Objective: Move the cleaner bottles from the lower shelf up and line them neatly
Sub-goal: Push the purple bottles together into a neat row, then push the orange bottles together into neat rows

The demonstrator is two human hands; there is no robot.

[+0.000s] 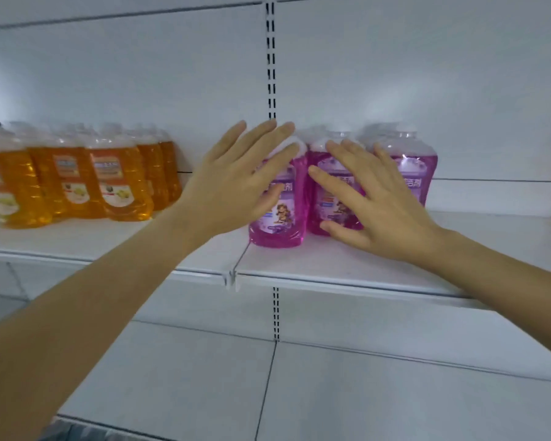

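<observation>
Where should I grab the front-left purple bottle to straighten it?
I'd grip the front-left purple bottle at its narrow shoulder near the top, coming from the left: its right side abuts the neighbouring bottle, while no bottle stands at its left.

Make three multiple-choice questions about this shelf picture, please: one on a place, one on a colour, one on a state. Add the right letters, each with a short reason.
1. Where do the orange bottles stand, seen from the purple bottles? A. left B. right C. on top
2. What colour is the shelf? A. black B. white C. red
3. How are the left hand and the right hand? A. both fists B. each lifting a bottle C. open, fingers spread

1 A: the orange group is further left on the shelf.
2 B: its board is white.
3 C: all fingers lie straight over the purple bottles.
</observation>
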